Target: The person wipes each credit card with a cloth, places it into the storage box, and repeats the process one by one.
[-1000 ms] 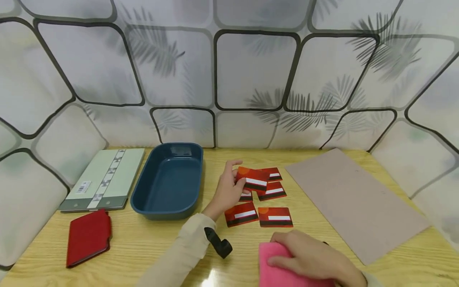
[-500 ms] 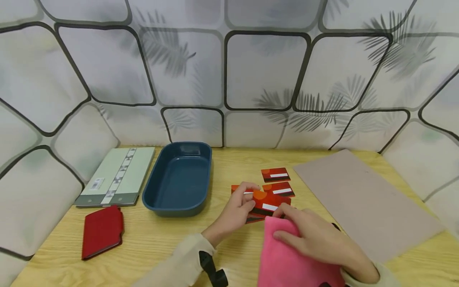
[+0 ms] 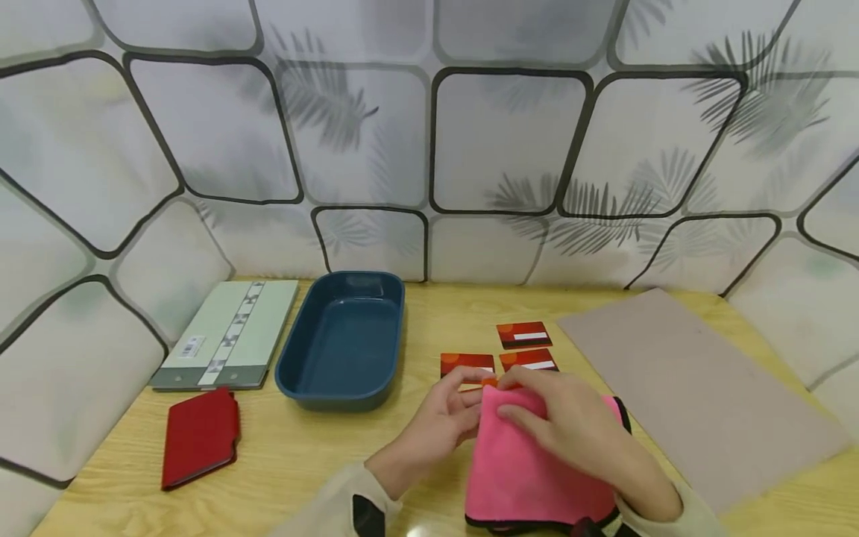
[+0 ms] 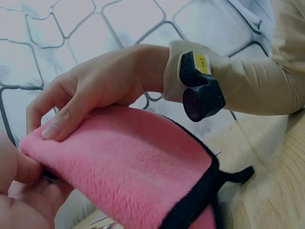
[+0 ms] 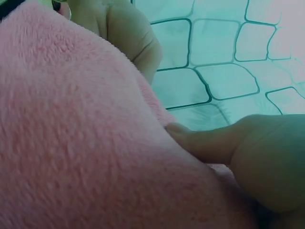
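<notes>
My right hand [image 3: 570, 429] grips the top edge of a pink plush cleaning cloth [image 3: 523, 485] with black edging, thumb on the near face. In the left wrist view, the same cloth [image 4: 138, 152] hangs from that right hand [image 4: 95, 86], its black loop sticking out. My left hand [image 3: 446, 418] is at the cloth's left edge, fingers curled. An orange-red bit of a card [image 3: 488, 382] shows between the two hands; the rest is hidden by cloth and fingers. Just beyond lie red cards with white strips: one at left [image 3: 466, 363], one at right [image 3: 529, 360], one farther back [image 3: 525, 335].
A dark blue tray [image 3: 285, 373] stands left of the cards. Farther left are a pale green folder [image 3: 268, 313] and a red card holder [image 3: 200, 440]. A greyish-pink board [image 3: 698, 395] lies on the right of the wooden table [image 3: 322, 447]. Patterned fabric [image 3: 510, 142] rises behind.
My left hand has brought a red card from the group toward me, to the cloth, which now hides most of it. My right hand has lifted the cloth up toward the cards.
</notes>
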The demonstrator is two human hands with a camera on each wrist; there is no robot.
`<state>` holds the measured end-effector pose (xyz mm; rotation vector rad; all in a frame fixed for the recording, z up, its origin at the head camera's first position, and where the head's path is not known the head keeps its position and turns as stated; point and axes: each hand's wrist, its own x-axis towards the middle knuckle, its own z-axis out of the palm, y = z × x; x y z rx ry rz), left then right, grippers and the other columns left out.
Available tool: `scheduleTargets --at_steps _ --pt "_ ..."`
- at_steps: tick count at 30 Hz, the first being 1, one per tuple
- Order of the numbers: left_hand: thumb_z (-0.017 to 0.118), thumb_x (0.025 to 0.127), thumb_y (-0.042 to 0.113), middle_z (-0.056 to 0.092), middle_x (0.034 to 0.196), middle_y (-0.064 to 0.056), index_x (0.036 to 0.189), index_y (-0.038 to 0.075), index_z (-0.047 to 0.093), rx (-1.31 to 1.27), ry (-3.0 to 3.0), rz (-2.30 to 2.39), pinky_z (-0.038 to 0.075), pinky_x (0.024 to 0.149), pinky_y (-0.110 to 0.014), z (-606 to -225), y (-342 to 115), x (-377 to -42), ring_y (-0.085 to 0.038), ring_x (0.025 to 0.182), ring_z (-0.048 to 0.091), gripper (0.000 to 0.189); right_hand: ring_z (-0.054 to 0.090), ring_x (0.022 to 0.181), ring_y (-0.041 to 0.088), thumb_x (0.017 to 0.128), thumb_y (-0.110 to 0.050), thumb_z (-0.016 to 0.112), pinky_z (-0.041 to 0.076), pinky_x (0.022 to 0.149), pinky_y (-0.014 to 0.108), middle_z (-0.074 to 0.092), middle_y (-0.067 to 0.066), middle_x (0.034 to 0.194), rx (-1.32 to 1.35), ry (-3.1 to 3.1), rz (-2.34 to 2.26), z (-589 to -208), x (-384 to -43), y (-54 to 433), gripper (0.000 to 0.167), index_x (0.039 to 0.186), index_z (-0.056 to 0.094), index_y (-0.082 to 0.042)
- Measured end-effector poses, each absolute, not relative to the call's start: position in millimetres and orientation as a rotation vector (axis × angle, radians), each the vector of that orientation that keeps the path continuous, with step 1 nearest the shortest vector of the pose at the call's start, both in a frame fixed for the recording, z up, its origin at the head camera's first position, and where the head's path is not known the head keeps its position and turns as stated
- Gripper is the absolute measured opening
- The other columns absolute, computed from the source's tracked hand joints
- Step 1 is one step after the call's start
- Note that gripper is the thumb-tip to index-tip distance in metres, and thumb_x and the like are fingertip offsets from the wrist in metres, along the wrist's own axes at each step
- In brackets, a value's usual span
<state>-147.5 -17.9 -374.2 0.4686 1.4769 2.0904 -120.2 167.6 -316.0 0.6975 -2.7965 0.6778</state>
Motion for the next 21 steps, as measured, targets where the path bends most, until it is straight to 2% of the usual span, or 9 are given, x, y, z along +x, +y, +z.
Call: scheduleTargets --at_steps 5,13,21 --pt "0.042 0.099 -0.004 0.060 0.128 -0.021 0.135 0.000 0.035 0.422 1.359 2.142 0.054 0.079 -0.021 -372 -23 -145 -0.009 0.092 0.065 0.037 0.062 0.082 0.006 0.077 -0.018 0.080 0.053 0.074 0.031 0.066 -0.017 0.090 0.648 -2.717 0.679 -318 -121 162 0.023 0.095 0.069 -0.028" --pt "0.045 0.098 -0.005 0.063 0.124 -0.020 0.132 0.001 0.038 0.407 1.323 2.145 0.054 0.074 -0.019 -379 -21 -144 -0.007 0.087 0.065 0.035 0.060 0.078 0.006 0.071 -0.031 0.084 0.051 0.070 0.030 0.066 -0.017 0.085 0.566 -2.681 0.573 -325 -119 159 0.022 0.087 0.069 -0.030" --pt "0.044 0.096 -0.009 0.065 0.120 -0.019 0.131 -0.001 0.039 0.397 1.346 2.160 0.056 0.076 -0.022 -379 -23 -147 -0.010 0.089 0.066 0.036 0.055 0.072 0.003 0.072 -0.035 0.083 0.047 0.064 0.025 0.063 -0.018 0.081 0.575 -2.682 0.567 -326 -123 159 0.021 0.084 0.067 -0.030"
